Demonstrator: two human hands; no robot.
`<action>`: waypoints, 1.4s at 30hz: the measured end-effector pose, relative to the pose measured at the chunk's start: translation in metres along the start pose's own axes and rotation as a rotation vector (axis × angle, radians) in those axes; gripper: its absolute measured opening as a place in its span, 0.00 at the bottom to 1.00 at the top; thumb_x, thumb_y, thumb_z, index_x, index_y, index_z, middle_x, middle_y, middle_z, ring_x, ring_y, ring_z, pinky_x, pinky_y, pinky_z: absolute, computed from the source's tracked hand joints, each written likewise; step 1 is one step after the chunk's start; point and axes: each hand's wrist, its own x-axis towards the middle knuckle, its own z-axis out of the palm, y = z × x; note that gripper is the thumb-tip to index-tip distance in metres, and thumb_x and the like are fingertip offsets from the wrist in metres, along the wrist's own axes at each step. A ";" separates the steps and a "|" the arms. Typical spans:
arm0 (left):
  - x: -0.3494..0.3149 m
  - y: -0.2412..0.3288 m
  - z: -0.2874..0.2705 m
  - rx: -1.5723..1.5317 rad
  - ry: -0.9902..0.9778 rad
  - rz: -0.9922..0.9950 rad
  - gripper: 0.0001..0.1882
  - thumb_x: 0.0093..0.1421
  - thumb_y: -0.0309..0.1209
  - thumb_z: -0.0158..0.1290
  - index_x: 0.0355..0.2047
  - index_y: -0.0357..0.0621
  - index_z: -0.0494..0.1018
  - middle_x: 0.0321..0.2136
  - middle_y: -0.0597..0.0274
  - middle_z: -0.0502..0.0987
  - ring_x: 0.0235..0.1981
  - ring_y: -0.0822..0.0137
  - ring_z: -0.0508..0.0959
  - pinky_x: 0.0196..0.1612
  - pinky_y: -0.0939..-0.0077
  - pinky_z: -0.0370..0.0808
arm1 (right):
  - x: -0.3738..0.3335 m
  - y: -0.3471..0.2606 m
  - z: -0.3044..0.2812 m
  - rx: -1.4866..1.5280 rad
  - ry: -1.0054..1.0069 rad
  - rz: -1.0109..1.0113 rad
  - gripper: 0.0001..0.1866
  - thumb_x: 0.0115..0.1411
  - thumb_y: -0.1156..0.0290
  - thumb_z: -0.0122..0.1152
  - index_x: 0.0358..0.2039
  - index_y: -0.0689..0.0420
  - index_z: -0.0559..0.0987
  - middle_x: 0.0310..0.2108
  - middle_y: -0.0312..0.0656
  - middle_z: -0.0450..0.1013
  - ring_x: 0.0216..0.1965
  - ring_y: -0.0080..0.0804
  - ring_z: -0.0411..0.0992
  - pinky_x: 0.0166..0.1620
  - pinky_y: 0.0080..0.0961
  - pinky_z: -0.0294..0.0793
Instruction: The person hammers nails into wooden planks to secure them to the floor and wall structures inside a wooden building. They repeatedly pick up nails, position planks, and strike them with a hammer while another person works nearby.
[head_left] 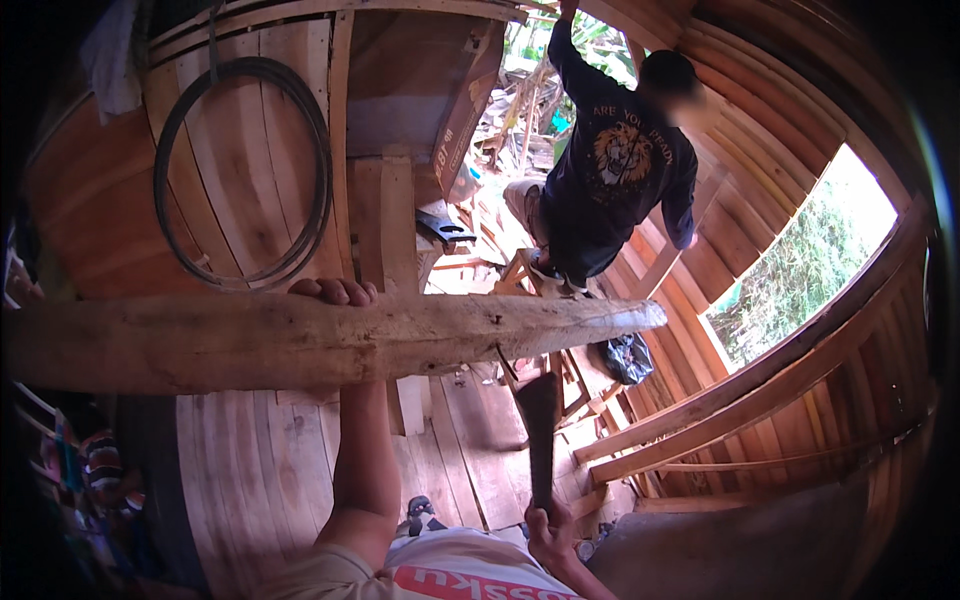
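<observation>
A long, rough wooden beam [230,340] stretches across the view, from the left rim to a pale, tapered right end. My left hand [335,291] grips it; the forearm passes underneath and the fingers curl over the far edge. A thin, dark bent nail [506,362] sticks out from the near edge, right of the middle. In my right hand [550,528], low in the view, is a dark machete-like tool [540,435] held by its narrow end. Its broader end points up, just below the nail and apart from the beam.
Beyond the beam a person [625,170] in a dark shirt stands by an opening, one arm raised. A coiled black hose [167,165] hangs on the left plank wall. A black plastic bag [628,358] lies near the beam's tip. Floorboards [250,470] stretch below.
</observation>
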 end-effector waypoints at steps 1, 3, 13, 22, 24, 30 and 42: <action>0.002 0.001 0.002 0.005 0.013 -0.002 0.21 0.59 0.49 0.41 0.39 0.43 0.66 0.28 0.56 0.73 0.29 0.60 0.75 0.36 0.63 0.66 | -0.005 -0.001 -0.004 0.030 -0.014 -0.021 0.12 0.54 0.66 0.48 0.22 0.62 0.68 0.10 0.42 0.60 0.12 0.27 0.63 0.18 0.28 0.60; 0.002 -0.001 -0.001 0.001 -0.008 -0.003 0.22 0.59 0.49 0.41 0.39 0.42 0.66 0.28 0.56 0.73 0.29 0.60 0.75 0.36 0.63 0.66 | -0.006 -0.017 -0.005 0.008 0.000 -0.060 0.12 0.54 0.66 0.47 0.22 0.63 0.68 0.10 0.43 0.59 0.12 0.27 0.62 0.18 0.29 0.60; -0.002 -0.003 0.012 0.030 0.043 0.015 0.21 0.59 0.49 0.41 0.39 0.43 0.66 0.28 0.57 0.73 0.28 0.61 0.75 0.35 0.63 0.66 | 0.002 -0.026 -0.008 -0.038 0.025 -0.124 0.14 0.55 0.64 0.48 0.23 0.63 0.68 0.11 0.42 0.61 0.12 0.27 0.64 0.18 0.28 0.61; -0.004 -0.009 0.017 0.051 0.074 0.012 0.20 0.59 0.48 0.42 0.38 0.43 0.65 0.26 0.57 0.72 0.28 0.62 0.74 0.35 0.65 0.66 | 0.008 0.002 -0.003 0.041 0.062 -0.110 0.09 0.53 0.68 0.49 0.25 0.62 0.69 0.11 0.43 0.60 0.14 0.32 0.65 0.19 0.30 0.60; -0.011 -0.008 0.014 0.050 0.111 -0.014 0.20 0.59 0.48 0.42 0.39 0.43 0.65 0.27 0.56 0.72 0.27 0.61 0.74 0.33 0.64 0.67 | 0.027 0.005 0.008 -0.043 0.088 -0.044 0.10 0.55 0.67 0.50 0.25 0.62 0.69 0.12 0.40 0.59 0.14 0.25 0.62 0.19 0.27 0.58; -0.002 -0.006 0.013 0.041 0.028 0.011 0.20 0.59 0.47 0.42 0.40 0.43 0.65 0.28 0.57 0.71 0.29 0.61 0.73 0.37 0.65 0.67 | 0.006 -0.003 -0.011 0.013 0.074 -0.084 0.09 0.53 0.70 0.48 0.22 0.63 0.68 0.10 0.39 0.60 0.12 0.26 0.63 0.17 0.25 0.60; 0.002 -0.008 0.008 0.011 -0.097 0.030 0.21 0.61 0.49 0.38 0.42 0.43 0.64 0.29 0.58 0.72 0.30 0.62 0.74 0.37 0.65 0.66 | 0.024 0.010 -0.004 0.071 0.170 0.088 0.13 0.55 0.64 0.52 0.23 0.62 0.68 0.10 0.42 0.59 0.12 0.26 0.60 0.17 0.28 0.58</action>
